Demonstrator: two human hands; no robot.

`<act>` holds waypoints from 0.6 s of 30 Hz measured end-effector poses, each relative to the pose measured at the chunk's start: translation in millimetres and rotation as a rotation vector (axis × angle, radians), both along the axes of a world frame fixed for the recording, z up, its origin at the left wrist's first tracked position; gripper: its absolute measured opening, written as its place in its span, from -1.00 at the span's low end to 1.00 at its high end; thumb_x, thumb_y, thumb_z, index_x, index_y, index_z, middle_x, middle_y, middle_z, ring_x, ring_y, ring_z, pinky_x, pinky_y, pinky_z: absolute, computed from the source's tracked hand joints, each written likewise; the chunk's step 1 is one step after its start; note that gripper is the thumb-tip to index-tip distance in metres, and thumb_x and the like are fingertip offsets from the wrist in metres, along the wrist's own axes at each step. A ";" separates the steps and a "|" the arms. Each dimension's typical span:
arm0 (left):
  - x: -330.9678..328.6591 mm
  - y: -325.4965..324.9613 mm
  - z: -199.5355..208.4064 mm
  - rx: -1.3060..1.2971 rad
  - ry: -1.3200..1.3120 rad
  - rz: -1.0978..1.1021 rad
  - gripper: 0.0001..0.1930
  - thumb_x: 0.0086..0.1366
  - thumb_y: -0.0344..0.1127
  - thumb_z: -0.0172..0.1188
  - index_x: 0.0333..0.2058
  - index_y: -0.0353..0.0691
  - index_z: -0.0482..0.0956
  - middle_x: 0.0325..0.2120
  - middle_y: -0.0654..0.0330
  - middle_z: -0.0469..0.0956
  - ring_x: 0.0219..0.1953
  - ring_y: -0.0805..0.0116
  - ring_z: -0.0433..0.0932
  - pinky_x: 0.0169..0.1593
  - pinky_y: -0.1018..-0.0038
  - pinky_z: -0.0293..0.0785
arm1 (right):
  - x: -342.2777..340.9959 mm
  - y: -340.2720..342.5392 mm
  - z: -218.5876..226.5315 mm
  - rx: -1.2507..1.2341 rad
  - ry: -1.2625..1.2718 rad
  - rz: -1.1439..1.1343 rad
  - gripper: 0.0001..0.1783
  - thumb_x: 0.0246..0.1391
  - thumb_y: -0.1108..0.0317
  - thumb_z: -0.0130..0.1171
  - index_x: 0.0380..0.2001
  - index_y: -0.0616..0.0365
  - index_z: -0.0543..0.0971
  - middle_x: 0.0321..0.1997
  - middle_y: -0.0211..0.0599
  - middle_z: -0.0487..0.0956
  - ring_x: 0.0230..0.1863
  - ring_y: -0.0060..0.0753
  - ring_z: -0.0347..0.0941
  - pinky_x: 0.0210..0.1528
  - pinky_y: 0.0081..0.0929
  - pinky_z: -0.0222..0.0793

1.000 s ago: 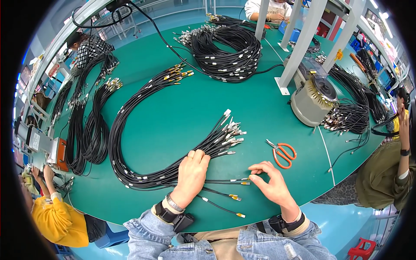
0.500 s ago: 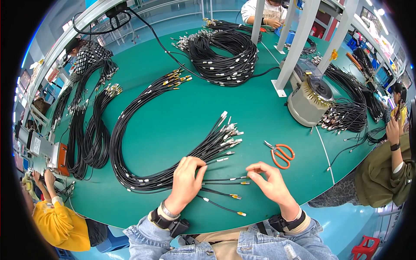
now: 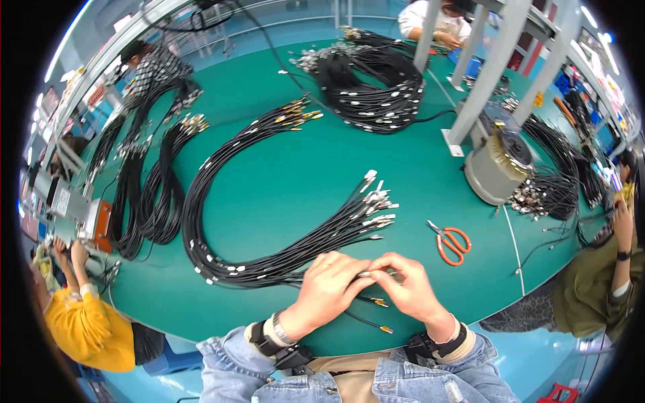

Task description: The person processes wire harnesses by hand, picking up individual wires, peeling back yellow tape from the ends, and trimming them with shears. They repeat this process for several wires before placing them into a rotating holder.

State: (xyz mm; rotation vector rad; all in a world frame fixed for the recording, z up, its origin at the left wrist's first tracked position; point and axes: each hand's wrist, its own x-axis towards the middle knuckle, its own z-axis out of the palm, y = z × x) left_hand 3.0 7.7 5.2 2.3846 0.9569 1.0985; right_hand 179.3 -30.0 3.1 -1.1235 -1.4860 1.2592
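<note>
My left hand (image 3: 329, 287) and my right hand (image 3: 408, 289) meet at the near side of the green table. Both are closed, fingertips pinching the end of a thin black cable (image 3: 364, 274) between them; its tip is mostly hidden by my fingers. Under and beside my hands lie a few separate cables with gold-coloured ends (image 3: 385, 329). Beyond my left hand a U-shaped bundle of black cables (image 3: 195, 215) curves across the table, white-tagged, with one set of ends pointing right. Orange-handled snips (image 3: 442, 234) rest to the right of my right hand.
A large coil of black cables (image 3: 336, 84) lies at the back. At right stand a round grey machine (image 3: 496, 176) and metal posts (image 3: 480, 80). More cable bundles (image 3: 161, 215) lie at left, beside an orange-and-grey box (image 3: 101, 225). Several people work around the table.
My two hands have come together over the loose cables, and my right hand now pinches a cable end with the left. The whole view has shifted a little.
</note>
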 end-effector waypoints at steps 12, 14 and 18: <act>-42.6 -3.6 -6.0 -0.036 0.076 0.107 -0.88 0.01 -0.38 0.33 -0.43 -0.18 0.58 -0.54 0.22 0.54 -0.40 0.28 0.52 -0.25 0.41 0.40 | 8.3 0.5 -8.8 -0.112 0.100 -0.095 -0.81 0.10 0.57 0.06 -0.19 0.27 0.38 -0.35 -0.36 0.47 -0.28 -0.58 0.43 -0.20 -0.61 0.37; -32.8 -2.0 1.8 0.008 0.060 0.116 -0.88 0.02 -0.38 0.33 -0.43 -0.19 0.58 -0.53 0.22 0.55 -0.38 0.29 0.53 -0.23 0.42 0.41 | 7.6 1.5 -7.7 -0.124 0.146 -0.075 -0.80 0.11 0.56 0.06 -0.17 0.27 0.37 -0.34 -0.36 0.47 -0.27 -0.57 0.43 -0.19 -0.61 0.36; -0.4 2.0 8.5 0.012 0.001 -0.138 -0.89 0.04 -0.41 0.31 -0.43 -0.21 0.58 -0.53 0.18 0.56 -0.43 0.28 0.55 -0.29 0.43 0.45 | 8.8 -4.0 -10.2 -0.114 0.150 -0.089 -0.82 0.13 0.52 0.06 -0.17 0.26 0.40 -0.31 -0.35 0.48 -0.26 -0.59 0.42 -0.19 -0.61 0.36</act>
